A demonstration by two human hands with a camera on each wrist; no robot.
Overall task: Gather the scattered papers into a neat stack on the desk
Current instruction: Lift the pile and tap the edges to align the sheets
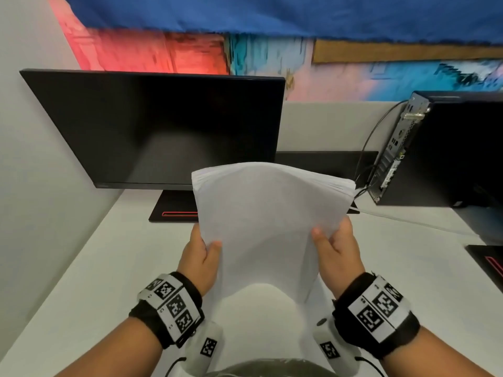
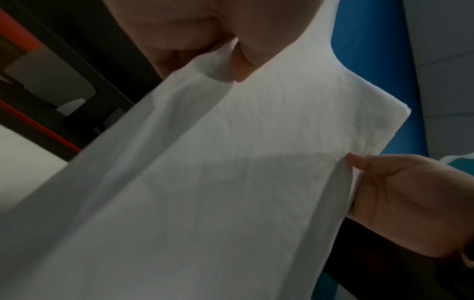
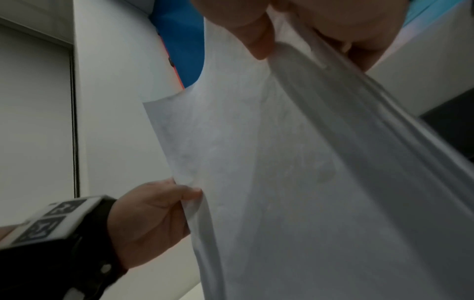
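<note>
Between both hands, held up off the desk (image 1: 114,268), sits the bundle of papers (image 1: 266,221). Left hand (image 1: 200,257) grips the sheaf's left edge, thumb on the near face, fingers curled behind. Right hand (image 1: 336,253) grips the right edge the same way, thumb in front. Wrist views confirm both pinches: thumb pressing the front sheet, fingers behind. Sheaf stands roughly upright, bowed, top leaning away from the hands toward the monitor (image 1: 152,126). Sheet edges at the far right corner beyond the right hand are fanned slightly, not flush. Bottom edge, below the hands, is hidden behind the wrists; cannot tell if it touches the desk.

Progress judgement: gathering looks done, since no loose sheets show on the desk to either side of the hands. Left to do: square the edges, likely by tapping the bottom edge on the desk, then lay the stack flat. Stack is not yet set down. Bare desk lies left and right of the hands for placing it. Computer tower (image 1: 441,148) stands beyond the right hand, well apart.
</note>
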